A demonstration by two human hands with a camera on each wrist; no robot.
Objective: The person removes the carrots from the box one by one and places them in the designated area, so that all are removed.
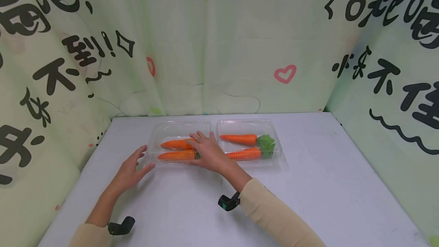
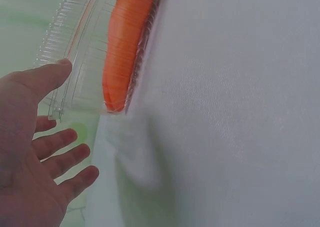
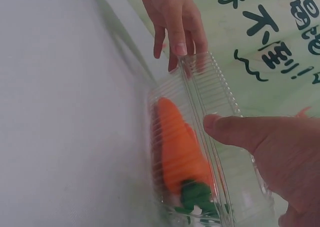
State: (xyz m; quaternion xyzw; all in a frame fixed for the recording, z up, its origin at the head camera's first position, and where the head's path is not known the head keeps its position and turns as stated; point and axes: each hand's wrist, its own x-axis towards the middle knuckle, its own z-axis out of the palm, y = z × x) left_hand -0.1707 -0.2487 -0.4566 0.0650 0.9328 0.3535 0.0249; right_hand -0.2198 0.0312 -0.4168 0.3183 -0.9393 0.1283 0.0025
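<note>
A clear plastic clamshell box point(image 1: 181, 125) sits on the table at centre left, with a back carrot point(image 1: 174, 144) and a front carrot point(image 1: 176, 156) inside it. My left hand point(image 1: 128, 172) is at the box's left end, fingers spread; in the left wrist view its thumb point(image 2: 56, 77) overlaps the ribbed box edge. Over the right end lies my right hand point(image 1: 210, 153), fingers extended and thumb at the front side. The right wrist view shows that thumb point(image 3: 225, 129) along the box's seam, above an orange carrot point(image 3: 177, 147) with a green top point(image 3: 196, 193).
Close on the right stands a second clear box point(image 1: 240, 125) holding two carrots with green leaves point(image 1: 266, 142). The white table point(image 1: 308, 186) ends at a printed curtain point(image 1: 240, 68) at the back and on both sides. Black wrist cameras point(image 1: 121, 226) are strapped on both arms.
</note>
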